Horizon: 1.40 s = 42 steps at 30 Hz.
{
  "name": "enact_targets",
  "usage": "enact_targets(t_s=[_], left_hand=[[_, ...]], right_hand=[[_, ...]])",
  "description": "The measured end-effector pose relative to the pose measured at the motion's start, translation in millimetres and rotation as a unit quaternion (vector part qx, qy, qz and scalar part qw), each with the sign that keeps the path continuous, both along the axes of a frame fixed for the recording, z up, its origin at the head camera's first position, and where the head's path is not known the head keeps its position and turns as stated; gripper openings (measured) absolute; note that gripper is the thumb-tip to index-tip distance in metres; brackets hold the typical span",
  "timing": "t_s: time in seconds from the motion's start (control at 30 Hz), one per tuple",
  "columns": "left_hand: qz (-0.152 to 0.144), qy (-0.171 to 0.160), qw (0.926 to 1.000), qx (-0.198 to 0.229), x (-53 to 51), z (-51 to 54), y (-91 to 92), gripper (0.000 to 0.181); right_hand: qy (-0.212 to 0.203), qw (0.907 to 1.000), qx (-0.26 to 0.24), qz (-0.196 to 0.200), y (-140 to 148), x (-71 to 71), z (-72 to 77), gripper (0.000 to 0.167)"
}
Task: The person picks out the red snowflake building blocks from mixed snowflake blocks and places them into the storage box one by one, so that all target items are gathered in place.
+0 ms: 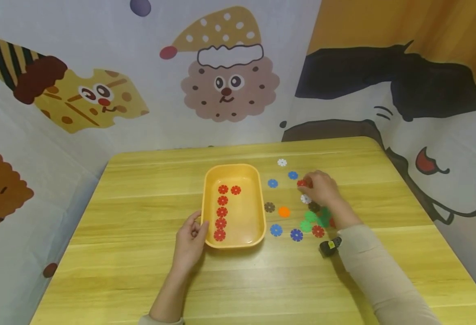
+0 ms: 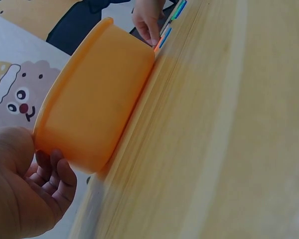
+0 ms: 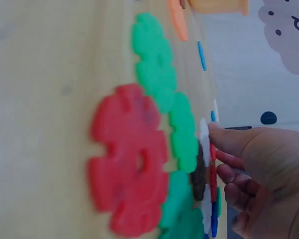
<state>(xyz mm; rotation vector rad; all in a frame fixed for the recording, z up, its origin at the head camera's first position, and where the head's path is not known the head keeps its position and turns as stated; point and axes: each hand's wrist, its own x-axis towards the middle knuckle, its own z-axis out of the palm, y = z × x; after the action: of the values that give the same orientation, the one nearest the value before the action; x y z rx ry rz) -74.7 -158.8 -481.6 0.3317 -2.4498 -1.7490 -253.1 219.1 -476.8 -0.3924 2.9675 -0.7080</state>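
An orange-yellow plastic tray [image 1: 262, 216] stands on the table. My left hand [image 1: 190, 239] grips its left side, thumb at the rim and fingers bent against the outer wall. Inside the tray, several red notched snowflake discs [image 1: 221, 211] form a column along the left, with one more beside the top one. Right of the tray, my right hand [image 1: 321, 187] pinches a red snowflake disc [image 1: 301, 183] at its fingertips, low over the table. A white disc [image 1: 305, 199] and a dark brown disc [image 1: 314, 206] lie just below that hand.
More discs lie around: blue [image 1: 276, 230], orange [image 1: 284, 211], brown [image 1: 269, 207], green [image 1: 310, 217], red [image 1: 318, 231] and white [image 1: 282, 162]. The right wrist bears a small black device [image 1: 329, 247]. A cartoon-printed cloth [image 1: 148, 126] hangs behind the wooden table [image 1: 140, 194].
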Motion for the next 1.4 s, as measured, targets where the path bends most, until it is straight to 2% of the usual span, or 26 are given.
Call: enact_targets(t_s=[0.13,0.27,0.47,0.7,0.9,1.03,1.4], left_hand=[[-0.001,-0.002,1.0,-0.001,0.4,-0.5,0.7,0.045],[0.003,-0.001,1.0,0.0,0.9,-1.0,1.2,0.044],[-0.003,0.009,1.0,-0.002,0.1,-1.1,0.5,0.045],[0.001,-0.003,1.0,-0.004,0.4,-0.2,0.5,0.045],[0.001,-0.003,1.0,-0.005,0.0,0.8,0.2,0.045],[-0.002,-0.003,1.0,-0.006,-0.5,0.5,0.0,0.045],[-0.001,0.002,1.0,-0.006,-0.7,-1.1,0.0,0.044]], right_hand=[[-0.047,0.9986,-0.022,-0.009,-0.9,-1.3,2.4,0.042],[-0.068,0.9957,-0.06,0.017,-4.5,-2.1,2.5,0.04],[-0.065,0.9935,-0.071,0.062,-10.5,-1.4,0.0,0.036],[-0.066,0.9926,-0.058,0.084,-12.8,1.2,0.9,0.04],[-0.054,0.9933,-0.059,0.083,-18.4,1.8,4.4,0.047],[-0.036,0.9925,-0.079,0.085,-27.3,1.4,7.4,0.051],[-0.037,0.9865,-0.14,0.078,-51.7,3.6,14.9,0.039]])
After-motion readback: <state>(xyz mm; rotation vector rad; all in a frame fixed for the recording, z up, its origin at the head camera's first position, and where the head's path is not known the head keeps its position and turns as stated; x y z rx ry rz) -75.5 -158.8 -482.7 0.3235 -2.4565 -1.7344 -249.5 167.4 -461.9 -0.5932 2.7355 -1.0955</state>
